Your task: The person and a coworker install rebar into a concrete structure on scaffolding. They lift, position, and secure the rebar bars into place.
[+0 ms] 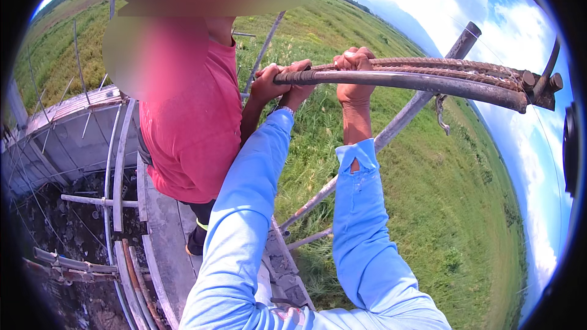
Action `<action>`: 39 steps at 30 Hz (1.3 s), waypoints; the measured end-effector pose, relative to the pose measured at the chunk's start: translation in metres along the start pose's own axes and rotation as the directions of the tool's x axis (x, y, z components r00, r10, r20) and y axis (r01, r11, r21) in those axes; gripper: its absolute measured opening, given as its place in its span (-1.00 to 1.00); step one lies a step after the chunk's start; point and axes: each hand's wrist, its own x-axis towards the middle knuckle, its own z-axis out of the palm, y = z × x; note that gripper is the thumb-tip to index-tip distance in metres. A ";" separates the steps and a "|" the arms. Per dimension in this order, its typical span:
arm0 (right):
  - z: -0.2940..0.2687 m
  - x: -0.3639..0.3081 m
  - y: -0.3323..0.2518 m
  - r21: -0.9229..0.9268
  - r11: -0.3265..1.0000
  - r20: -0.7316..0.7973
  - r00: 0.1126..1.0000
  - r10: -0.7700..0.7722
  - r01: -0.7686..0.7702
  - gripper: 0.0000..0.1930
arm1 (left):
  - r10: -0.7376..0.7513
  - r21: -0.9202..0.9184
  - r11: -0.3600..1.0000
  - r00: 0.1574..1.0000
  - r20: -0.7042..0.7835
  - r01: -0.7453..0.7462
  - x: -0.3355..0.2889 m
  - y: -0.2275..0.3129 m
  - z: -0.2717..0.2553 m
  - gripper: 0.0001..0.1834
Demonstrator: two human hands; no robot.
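Observation:
A long metal pipe [428,81] runs from its dark wrapped end near the middle toward the far right. Twisted, rope-like brown strands [452,68] stretch along its upper side. My left hand [298,93] is closed around the wrapped end. Farther right, my right hand [356,90] is closed around the strands, with the pipe crossing it; whether it also grips the pipe I cannot tell. A co-worker in a red shirt [192,116] stands at the left. The co-worker's hand [266,85] holds the pipe's end, just left of my left hand.
A slanting metal pole [406,115] passes behind the strands, with a metal hook [441,115] hanging beside it. Narrow planking [168,232] lies under the co-worker. Pipes and boards [125,281] stand at lower left, beside a concrete wall [85,137]. Grassy ground [428,226] lies far below.

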 end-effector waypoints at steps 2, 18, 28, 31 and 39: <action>0.000 0.003 0.000 -0.014 1.000 -0.048 0.999 0.018 -0.018 -0.68 | 0.007 0.060 0.998 1.000 0.008 -0.007 0.007 -0.002 0.001 -0.75; -0.021 0.011 -0.005 -0.075 0.997 0.052 0.998 -0.032 0.036 -0.60 | -0.184 -0.157 0.965 0.969 0.166 0.210 0.025 0.043 0.007 -0.79; -0.005 0.014 -0.005 -0.040 0.998 -0.087 0.996 0.038 -0.042 -0.65 | -0.223 -0.092 0.967 0.961 0.164 0.240 0.039 0.045 -0.016 -0.81; 0.005 0.016 -0.003 -0.071 0.997 -0.062 0.998 0.023 -0.027 -0.62 | -0.186 -0.125 0.971 0.970 0.154 0.205 0.046 0.038 -0.024 -0.82; 0.018 0.022 -0.005 -0.039 0.999 0.042 0.999 0.024 -0.023 -0.61 | -0.186 -0.077 0.977 0.973 0.134 0.197 0.059 0.033 -0.035 -0.82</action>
